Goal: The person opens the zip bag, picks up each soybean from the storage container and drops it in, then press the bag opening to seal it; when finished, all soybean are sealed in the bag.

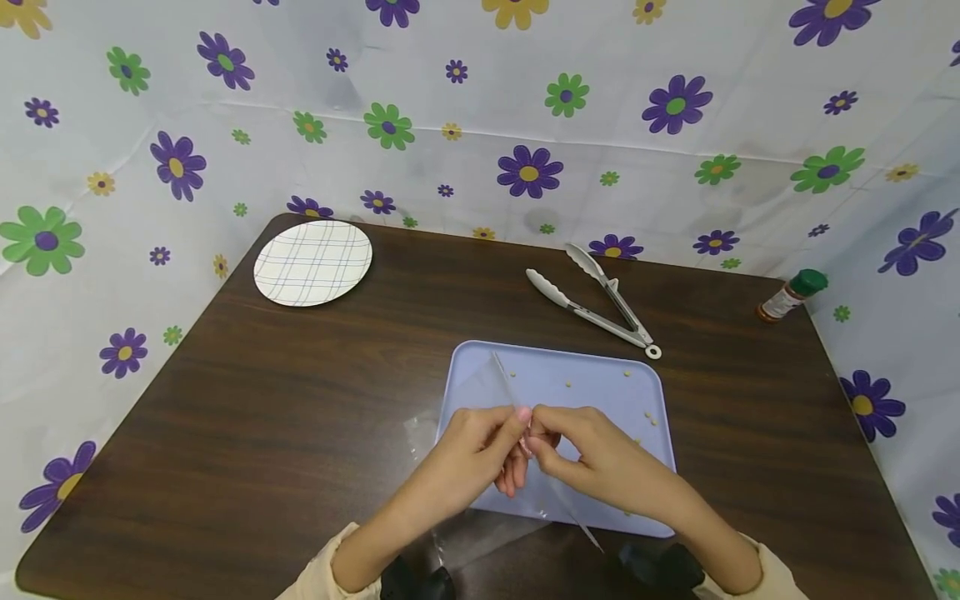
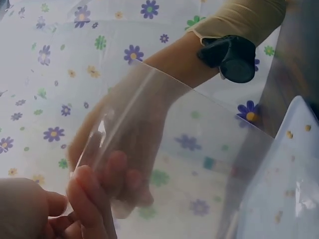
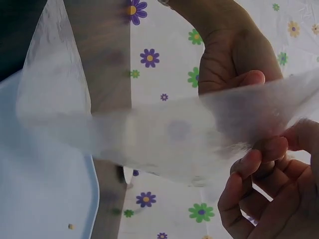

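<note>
Both hands pinching one clear plastic sheet over the tray.

Head: left hand [image 1: 480, 446] and right hand [image 1: 592, 454] are meeting fingertip to fingertip, clamping the clear plastic sheet [image 1: 502, 379] between them above the one lilac tray [image 1: 660, 392]; long axis running far-left to near-right. One tongs [image 1: 600, 304], one plate [image 1: 312, 262], one bottle [image 1: 791, 296].
Left wrist: sheet [image 2: 199, 149] is hanging in front of the right hand [image 2: 124, 149].
Right wrist: sheet [image 3: 149, 129] is stretching left from the pinching fingers [image 3: 249, 164].

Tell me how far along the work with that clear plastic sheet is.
Done so far: small crumbs lie scattered on the blue tray. In hand: the left hand and right hand both pinch the clear plastic sheet above the tray. Untouched: the tongs, the checked plate and the green-capped bottle lie apart on the table.
</note>
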The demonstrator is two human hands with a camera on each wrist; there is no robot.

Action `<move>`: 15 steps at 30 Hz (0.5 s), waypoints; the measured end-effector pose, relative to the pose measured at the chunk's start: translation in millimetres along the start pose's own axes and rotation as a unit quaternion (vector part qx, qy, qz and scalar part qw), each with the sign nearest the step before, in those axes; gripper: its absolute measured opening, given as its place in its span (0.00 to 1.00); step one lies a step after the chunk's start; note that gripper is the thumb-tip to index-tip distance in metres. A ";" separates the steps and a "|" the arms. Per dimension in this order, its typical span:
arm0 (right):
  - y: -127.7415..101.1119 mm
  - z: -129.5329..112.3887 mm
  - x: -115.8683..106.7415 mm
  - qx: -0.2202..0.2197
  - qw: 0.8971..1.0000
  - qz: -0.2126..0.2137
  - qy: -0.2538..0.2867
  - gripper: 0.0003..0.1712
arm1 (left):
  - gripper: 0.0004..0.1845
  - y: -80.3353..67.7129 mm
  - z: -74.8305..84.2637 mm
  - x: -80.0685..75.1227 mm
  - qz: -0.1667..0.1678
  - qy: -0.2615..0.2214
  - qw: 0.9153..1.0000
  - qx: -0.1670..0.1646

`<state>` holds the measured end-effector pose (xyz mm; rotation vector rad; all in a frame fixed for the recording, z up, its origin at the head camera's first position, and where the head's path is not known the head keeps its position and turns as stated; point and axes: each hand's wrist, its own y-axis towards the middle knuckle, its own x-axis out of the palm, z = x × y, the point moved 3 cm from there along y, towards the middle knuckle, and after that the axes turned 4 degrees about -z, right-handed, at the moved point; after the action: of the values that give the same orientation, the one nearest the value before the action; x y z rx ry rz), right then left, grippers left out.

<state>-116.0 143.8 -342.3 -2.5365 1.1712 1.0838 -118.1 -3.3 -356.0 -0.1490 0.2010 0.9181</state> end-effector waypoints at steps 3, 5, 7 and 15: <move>0.4 0.0 0.2 0.003 1.000 -0.004 0.022 0.12 | 0.26 -0.1 -0.5 0.1 -0.007 0.006 1.000 0.021; 1.1 -0.3 0.3 0.001 0.999 -0.007 0.040 0.13 | 0.25 -0.4 -1.0 0.6 -0.007 0.007 0.999 0.035; 1.7 -1.1 0.5 0.003 0.998 -0.011 0.057 0.14 | 0.23 -1.1 -1.2 1.0 -0.003 0.010 0.999 0.046; 4.6 -4.5 2.3 -0.007 0.997 -0.005 0.074 0.11 | 0.20 -2.5 -1.2 3.0 0.036 0.014 0.995 0.095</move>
<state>-115.8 137.5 -339.9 -2.6696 1.1882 0.9202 -114.5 -2.7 -357.8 0.0229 0.3199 0.9632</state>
